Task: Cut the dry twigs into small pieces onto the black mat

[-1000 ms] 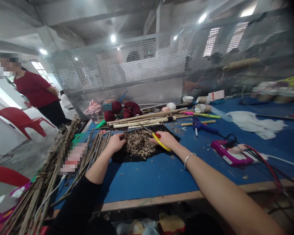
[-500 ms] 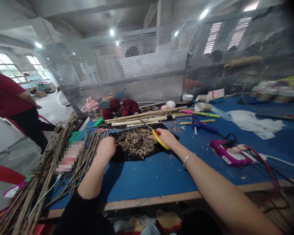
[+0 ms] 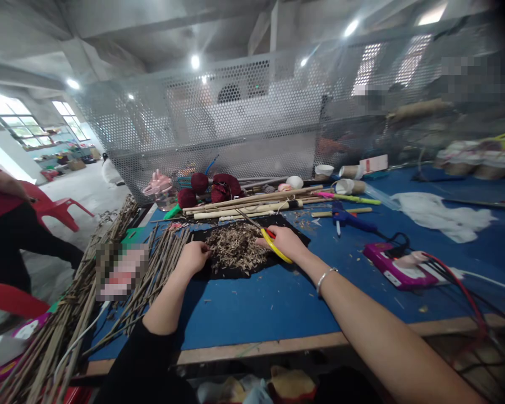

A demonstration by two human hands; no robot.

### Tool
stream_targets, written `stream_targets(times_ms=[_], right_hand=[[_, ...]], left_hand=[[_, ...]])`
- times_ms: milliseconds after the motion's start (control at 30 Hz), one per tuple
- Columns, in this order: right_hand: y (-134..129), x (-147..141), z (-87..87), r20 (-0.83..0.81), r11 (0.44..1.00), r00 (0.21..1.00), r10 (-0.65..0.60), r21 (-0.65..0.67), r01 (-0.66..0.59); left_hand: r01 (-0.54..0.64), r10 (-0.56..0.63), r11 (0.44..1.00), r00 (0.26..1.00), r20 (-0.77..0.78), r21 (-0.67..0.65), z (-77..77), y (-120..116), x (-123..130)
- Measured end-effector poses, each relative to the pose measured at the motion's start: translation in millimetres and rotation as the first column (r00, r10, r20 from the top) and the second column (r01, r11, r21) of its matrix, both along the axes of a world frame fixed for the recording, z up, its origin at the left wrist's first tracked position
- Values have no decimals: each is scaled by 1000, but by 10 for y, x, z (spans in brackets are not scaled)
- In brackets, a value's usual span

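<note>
A heap of short brown chips, like cut bits of twig, lies on a black cloth on the blue table. My right hand is closed around scissors with a yellow and red handle, at the heap's right side. Their blades point up and left over the back of the heap. At the left edge of the heap, my left hand has its fingers pinched together; whatever is between them is too small or hidden to make out.
Long thin sticks lie left of the cloth. Behind it are pale rods and dark red balls. A blue glue gun and a purple power strip with cables are at right. A person stands at far left.
My left hand has shifted right, closer against the heap. The right hand with the scissors stays nearly in place. The person at far left has moved further left, showing a red chair.
</note>
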State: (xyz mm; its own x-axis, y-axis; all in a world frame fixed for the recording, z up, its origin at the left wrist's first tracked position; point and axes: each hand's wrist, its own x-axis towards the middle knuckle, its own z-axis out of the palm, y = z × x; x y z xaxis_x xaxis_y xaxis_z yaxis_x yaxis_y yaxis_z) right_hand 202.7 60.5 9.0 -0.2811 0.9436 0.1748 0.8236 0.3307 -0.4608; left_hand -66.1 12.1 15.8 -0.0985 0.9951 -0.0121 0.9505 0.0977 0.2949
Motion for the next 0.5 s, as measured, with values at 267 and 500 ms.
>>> stream_targets(times_ms=[267, 500], right_hand=[[-30, -36, 37, 14, 1000, 1000, -3, -14, 3], [-20, -30, 22, 11, 1000, 1000, -15, -21, 15]], left_hand=[[-56, 49, 937, 998, 29, 344, 86, -163, 331], [279, -271, 935, 960, -65, 218, 50, -127, 805]])
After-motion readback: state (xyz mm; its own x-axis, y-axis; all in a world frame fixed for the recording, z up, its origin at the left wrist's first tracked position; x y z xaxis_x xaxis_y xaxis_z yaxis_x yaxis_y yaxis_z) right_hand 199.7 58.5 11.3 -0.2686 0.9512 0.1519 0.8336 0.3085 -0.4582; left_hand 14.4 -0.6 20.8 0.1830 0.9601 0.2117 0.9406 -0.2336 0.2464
